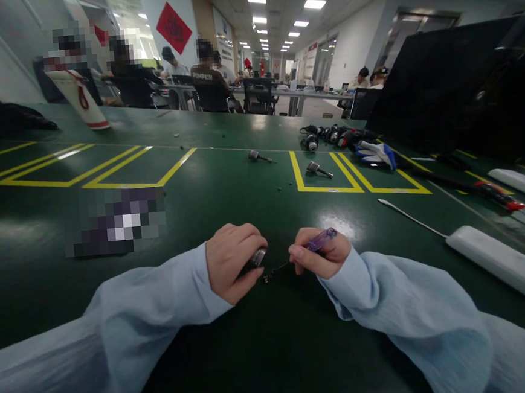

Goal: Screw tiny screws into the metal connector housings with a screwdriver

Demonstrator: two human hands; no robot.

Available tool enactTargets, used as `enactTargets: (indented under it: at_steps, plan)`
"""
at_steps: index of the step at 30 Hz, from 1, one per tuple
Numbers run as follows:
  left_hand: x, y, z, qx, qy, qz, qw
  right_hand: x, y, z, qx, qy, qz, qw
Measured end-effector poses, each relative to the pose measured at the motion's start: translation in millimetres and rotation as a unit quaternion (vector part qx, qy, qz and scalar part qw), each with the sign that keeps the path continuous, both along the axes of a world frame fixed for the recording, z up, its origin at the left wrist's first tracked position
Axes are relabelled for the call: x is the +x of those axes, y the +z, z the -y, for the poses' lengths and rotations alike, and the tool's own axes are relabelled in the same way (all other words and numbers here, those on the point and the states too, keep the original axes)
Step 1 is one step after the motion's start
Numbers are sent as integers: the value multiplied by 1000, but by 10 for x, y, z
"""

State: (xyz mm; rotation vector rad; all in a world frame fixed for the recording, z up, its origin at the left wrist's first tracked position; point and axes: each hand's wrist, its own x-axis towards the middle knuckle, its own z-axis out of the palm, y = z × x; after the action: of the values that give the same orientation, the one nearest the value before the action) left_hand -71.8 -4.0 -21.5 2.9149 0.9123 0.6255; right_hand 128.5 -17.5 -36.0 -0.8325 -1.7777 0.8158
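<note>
My left hand (232, 260) is closed around a small grey metal part (257, 258) and rests on the green table (274, 347). My right hand (320, 258) grips a screwdriver with a clear purple handle (321, 239). The screwdriver's dark shaft points left and its tip sits at the metal part, between the two hands. Both forearms wear pale blue sleeves.
Two similar metal parts (259, 156) (317, 169) lie farther back near the yellow floor-tape boxes (320, 186). Tools and a blue-white glove (376, 153) sit at the back right. White bars (504, 262), a red-handled tool (498, 194) and a dark monitor (458, 84) stand right. People sit at far desks.
</note>
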Motion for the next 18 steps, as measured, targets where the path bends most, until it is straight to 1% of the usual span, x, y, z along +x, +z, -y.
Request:
enactTargets:
  at_steps: [3,5,8,10,11,14,16,18]
  plan:
    - [-44,-27,-118,-61,-1,48,997,-6,-4,1,-7,-7,-14,1000]
    - [-59,-25,-179,-87,2,66,994,-10,-3,3,-4,-9,-10,1000]
    - [-64,9,-220,-65,13,70,995,-20,1,6,-20,-12,2,1000]
    - [-61,37,-217,-52,12,73,996,-30,5,1,-56,-22,5,998]
    - [-56,47,-207,-59,6,79,995,-34,7,-4,-82,-31,2,996]
    - [-27,53,-158,-118,-38,104,987,-42,15,-33,-174,-60,-21,983]
    - [3,38,-117,-151,-68,122,979,-39,23,-55,-232,-66,-47,969]
    - [32,15,-82,-172,-79,139,972,-33,32,-71,-267,-67,-70,959]
